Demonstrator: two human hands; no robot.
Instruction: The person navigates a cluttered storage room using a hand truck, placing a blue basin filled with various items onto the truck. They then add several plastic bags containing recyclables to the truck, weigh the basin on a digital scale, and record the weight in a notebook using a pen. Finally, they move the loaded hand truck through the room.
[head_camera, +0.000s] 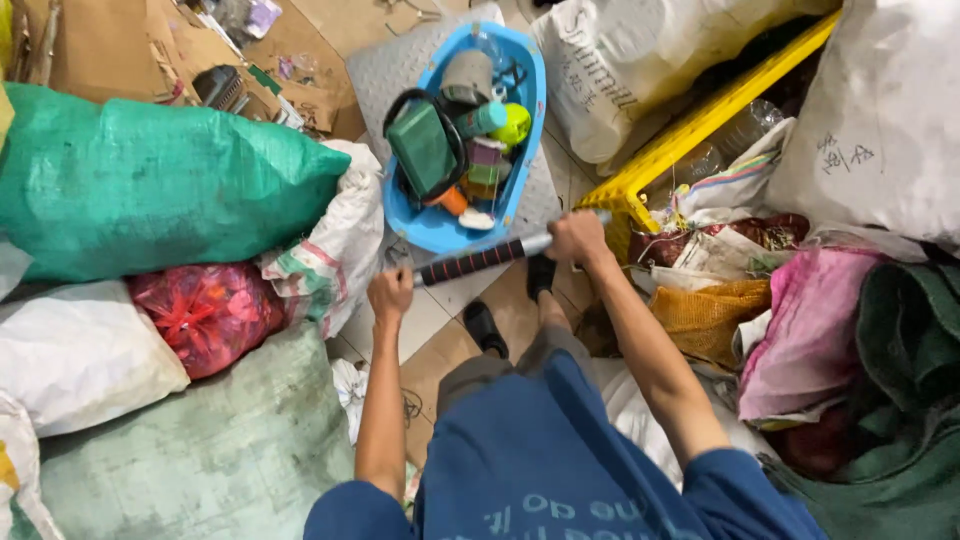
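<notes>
A bar (480, 260) is held level in front of the person, gripped at its left end by the left hand (390, 293) and towards its right end by the right hand (577, 238). A tub (440, 228) is set just beyond the bar, with bottles and a bag packed in it. Sacks (150, 185) are stacked to the left. A crate (690, 135) is placed to the right of the tub, with more sacks behind it and cloth heaped at the far right.
</notes>
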